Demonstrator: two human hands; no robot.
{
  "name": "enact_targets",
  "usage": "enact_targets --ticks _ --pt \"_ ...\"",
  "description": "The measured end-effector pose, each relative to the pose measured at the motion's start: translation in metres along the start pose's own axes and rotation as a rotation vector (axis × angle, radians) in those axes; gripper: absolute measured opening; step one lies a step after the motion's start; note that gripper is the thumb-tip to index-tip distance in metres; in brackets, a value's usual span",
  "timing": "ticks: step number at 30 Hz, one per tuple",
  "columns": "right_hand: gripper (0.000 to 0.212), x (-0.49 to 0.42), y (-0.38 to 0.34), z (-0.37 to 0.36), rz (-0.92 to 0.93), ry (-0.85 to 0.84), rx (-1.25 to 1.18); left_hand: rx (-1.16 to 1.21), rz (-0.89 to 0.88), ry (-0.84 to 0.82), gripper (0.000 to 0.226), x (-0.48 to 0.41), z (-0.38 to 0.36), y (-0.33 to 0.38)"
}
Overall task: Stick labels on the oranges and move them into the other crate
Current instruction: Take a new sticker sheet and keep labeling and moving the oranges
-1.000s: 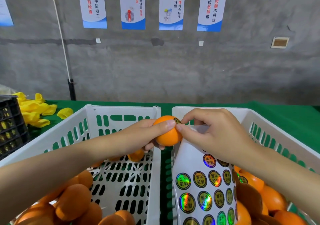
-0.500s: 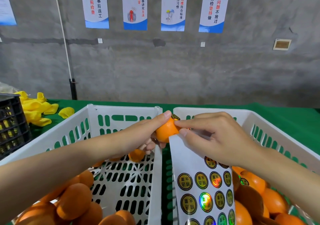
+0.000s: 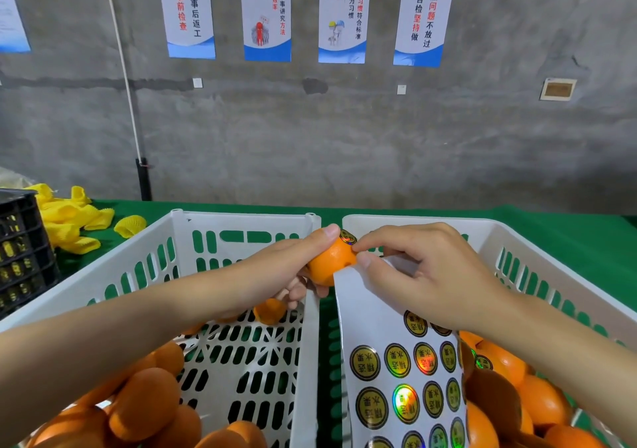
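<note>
1. Two side lots lie at 9 o'clock of the view: a black crate [image 3: 20, 251] at the edge and yellow foam nets [image 3: 69, 220] just beside it on the green cloth [image 3: 568, 234]. Neither belongs to the job.
2. The left crate [image 3: 241, 222] is white and runs down to 7 o'clock. Bare oranges [image 3: 144, 403] are heaped at its near end.
3. The left hand [image 3: 275, 272] reaches to centre and is wrapped round one orange [image 3: 331, 263]. Its index tip lies over the crown and the other fingers sit underneath. The fruit is held above the gap between the two crate rims. I cannot tell if it touches either rim.
4. A second ago the right fingertips were pinched over the label [image 3: 347, 236]. Now it lies flat and uncovered at the fruit's 1 o'clock, with the right index tip just beside it. My reading is that the sticking is done or at its last press, and that the drop into the other crate comes next.
5. The orange is small and round with bright, faintly dimpled skin. The label is a dark disc with a gold ring and a rainbow glint.
6. The right hand [image 3: 424, 275] is curled, with its thumb on the top edge of the sticker sheet [image 3: 389, 361]. It holds the sheet, which hangs toward 5 o'clock. The upper part of the sheet is peeled bare and rows of labels remain below.
7. The right crate [image 3: 517, 237] sits at 4 o'clock. It holds labelled oranges [image 3: 541, 403], though only some of their discs show.
</note>
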State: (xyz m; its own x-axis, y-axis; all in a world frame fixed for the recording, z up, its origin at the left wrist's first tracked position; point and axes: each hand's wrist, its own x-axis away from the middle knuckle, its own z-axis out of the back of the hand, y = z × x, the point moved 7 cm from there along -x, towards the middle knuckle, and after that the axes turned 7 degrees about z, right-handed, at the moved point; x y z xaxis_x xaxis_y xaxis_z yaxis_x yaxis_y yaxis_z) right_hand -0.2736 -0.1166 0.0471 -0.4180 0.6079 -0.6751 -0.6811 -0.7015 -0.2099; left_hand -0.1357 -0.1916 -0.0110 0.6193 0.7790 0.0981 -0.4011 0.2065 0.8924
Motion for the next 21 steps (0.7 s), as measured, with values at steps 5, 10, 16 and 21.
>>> enact_targets --ticks 5,10,16,21 --pt "0.034 0.000 -0.007 0.008 0.081 0.112 0.022 -0.010 -0.064 0.071 0.049 -0.003 0.000 0.000" --pt "0.032 0.001 -0.012 0.014 0.134 0.183 0.053 -0.108 -0.236 0.186 0.061 0.001 -0.001 0.004" --pt "0.032 0.002 -0.015 0.013 0.168 0.181 0.083 -0.282 -0.444 0.266 0.053 0.019 -0.018 0.027" --pt "0.035 0.000 -0.013 0.009 0.145 0.140 0.101 -0.262 -0.370 0.197 0.033 0.021 -0.018 0.031"
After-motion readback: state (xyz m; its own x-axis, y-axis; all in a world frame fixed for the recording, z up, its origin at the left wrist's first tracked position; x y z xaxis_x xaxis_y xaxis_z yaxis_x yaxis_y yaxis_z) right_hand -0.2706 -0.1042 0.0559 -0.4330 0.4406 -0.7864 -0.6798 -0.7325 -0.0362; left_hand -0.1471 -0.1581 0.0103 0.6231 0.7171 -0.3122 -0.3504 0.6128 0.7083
